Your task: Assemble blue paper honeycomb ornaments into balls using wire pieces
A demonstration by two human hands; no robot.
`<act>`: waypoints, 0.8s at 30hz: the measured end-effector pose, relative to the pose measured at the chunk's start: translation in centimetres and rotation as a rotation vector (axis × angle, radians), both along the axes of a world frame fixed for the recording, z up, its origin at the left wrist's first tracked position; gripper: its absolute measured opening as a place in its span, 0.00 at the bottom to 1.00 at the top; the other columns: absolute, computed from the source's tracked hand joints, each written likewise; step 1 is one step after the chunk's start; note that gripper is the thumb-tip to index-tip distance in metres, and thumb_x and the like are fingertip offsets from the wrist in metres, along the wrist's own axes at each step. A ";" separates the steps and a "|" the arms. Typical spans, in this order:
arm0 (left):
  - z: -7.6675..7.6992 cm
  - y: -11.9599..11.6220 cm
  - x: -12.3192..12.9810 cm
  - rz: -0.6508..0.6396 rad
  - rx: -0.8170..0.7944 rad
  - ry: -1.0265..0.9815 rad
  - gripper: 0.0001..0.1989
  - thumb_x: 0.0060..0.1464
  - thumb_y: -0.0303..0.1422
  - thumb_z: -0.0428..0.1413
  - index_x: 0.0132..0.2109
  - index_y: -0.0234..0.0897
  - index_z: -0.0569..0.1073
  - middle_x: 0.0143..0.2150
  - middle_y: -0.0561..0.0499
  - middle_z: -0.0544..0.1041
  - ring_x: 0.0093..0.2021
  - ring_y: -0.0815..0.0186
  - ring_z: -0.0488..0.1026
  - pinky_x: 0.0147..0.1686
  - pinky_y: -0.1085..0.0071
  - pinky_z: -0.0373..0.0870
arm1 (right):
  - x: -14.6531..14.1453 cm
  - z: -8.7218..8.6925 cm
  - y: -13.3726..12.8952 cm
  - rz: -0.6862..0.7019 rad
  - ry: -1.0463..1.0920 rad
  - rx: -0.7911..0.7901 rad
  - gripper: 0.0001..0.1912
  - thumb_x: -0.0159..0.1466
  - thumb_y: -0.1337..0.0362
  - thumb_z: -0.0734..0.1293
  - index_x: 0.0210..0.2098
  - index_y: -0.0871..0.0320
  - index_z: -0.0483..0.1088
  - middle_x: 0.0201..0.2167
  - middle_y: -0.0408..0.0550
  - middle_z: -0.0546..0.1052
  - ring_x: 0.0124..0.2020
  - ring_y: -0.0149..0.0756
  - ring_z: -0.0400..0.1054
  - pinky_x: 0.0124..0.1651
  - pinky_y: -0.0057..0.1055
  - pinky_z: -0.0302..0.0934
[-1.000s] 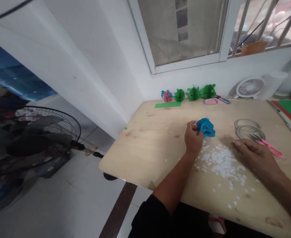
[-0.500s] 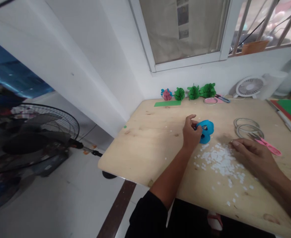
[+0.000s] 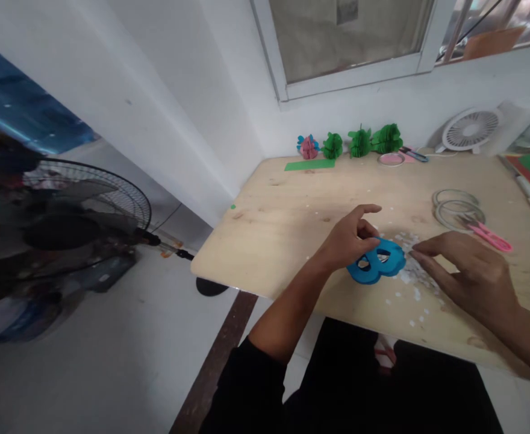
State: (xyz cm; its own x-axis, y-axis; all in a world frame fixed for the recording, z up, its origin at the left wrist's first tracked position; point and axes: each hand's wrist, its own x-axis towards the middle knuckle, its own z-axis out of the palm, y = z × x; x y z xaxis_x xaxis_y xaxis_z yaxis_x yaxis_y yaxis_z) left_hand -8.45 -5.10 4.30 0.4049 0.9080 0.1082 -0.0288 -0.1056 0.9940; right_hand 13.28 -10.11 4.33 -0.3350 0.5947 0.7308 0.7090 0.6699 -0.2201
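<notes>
My left hand (image 3: pixel 353 238) pinches a blue paper cutout (image 3: pixel 368 276) between thumb and finger, its forefinger stretched out above. The cutout has scalloped edges and two openings, and is held tilted over the table. Close to its right edge, my right hand (image 3: pixel 466 268) has thumb and forefinger pressed together. Whatever lies between those fingertips is too small to make out. Many small white paper bits (image 3: pixel 416 293) lie scattered on the wooden table (image 3: pixel 265 223) beneath, partly hidden by the cutout and my right hand.
Pink-handled scissors (image 3: pixel 491 236) lie by metal rings (image 3: pixel 457 191) on the right. Along the wall stand green folded-paper figures (image 3: pixel 359 142), a pink-and-blue one (image 3: pixel 309 147), a green strip (image 3: pixel 309 165) and a small white fan (image 3: pixel 470 129). A large black fan (image 3: pixel 88 199) stands left of the table.
My left hand has brought the blue cutout nearer to me and turned it sideways. My right hand has moved up to the cutout's right edge. The view has tilted downward.
</notes>
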 end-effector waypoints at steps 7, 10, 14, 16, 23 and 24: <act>0.1 -1.4 0.4 -0.066 0.106 0.025 0.26 0.43 0.24 0.62 0.52 0.40 0.74 0.28 0.54 0.76 0.28 0.69 0.74 0.29 0.76 0.68 | -0.4 -0.6 -1.1 0.058 -0.210 0.071 0.05 0.66 0.64 0.69 0.33 0.51 0.76 0.27 0.44 0.80 0.30 0.38 0.73 0.35 0.37 0.62; 0.2 -1.6 0.5 -0.078 0.122 0.000 0.25 0.42 0.24 0.62 0.51 0.39 0.75 0.28 0.53 0.76 0.28 0.68 0.74 0.30 0.74 0.68 | -0.1 -0.5 -1.3 0.123 -0.251 0.138 0.03 0.64 0.67 0.70 0.34 0.53 0.76 0.28 0.46 0.80 0.30 0.38 0.73 0.34 0.36 0.62; 0.4 -1.7 0.6 -0.088 0.069 -0.006 0.26 0.41 0.23 0.61 0.51 0.38 0.75 0.28 0.53 0.76 0.29 0.67 0.73 0.32 0.72 0.68 | 0.0 -0.4 -1.4 0.172 -0.270 0.187 0.04 0.63 0.70 0.70 0.35 0.56 0.77 0.28 0.48 0.79 0.29 0.38 0.72 0.33 0.36 0.61; 0.5 -1.7 0.6 -0.087 0.072 0.032 0.26 0.41 0.22 0.60 0.51 0.39 0.75 0.29 0.53 0.76 0.30 0.67 0.73 0.33 0.71 0.68 | 0.0 -0.4 -1.5 0.177 -0.288 0.204 0.04 0.63 0.72 0.70 0.35 0.57 0.77 0.28 0.49 0.79 0.29 0.38 0.72 0.33 0.36 0.61; 0.0 -1.6 0.9 -0.104 0.168 0.113 0.27 0.42 0.23 0.58 0.53 0.38 0.74 0.28 0.54 0.75 0.29 0.67 0.73 0.34 0.71 0.68 | 0.4 -0.9 -1.7 0.159 -0.305 0.199 0.04 0.63 0.71 0.70 0.34 0.55 0.76 0.28 0.48 0.79 0.29 0.39 0.72 0.33 0.36 0.61; 0.0 -1.6 0.9 -0.105 0.189 0.121 0.27 0.43 0.23 0.57 0.53 0.38 0.73 0.28 0.54 0.75 0.29 0.67 0.73 0.34 0.71 0.68 | 0.5 -0.9 -1.8 0.148 -0.306 0.187 0.05 0.63 0.71 0.70 0.34 0.54 0.76 0.28 0.47 0.79 0.29 0.38 0.72 0.33 0.36 0.61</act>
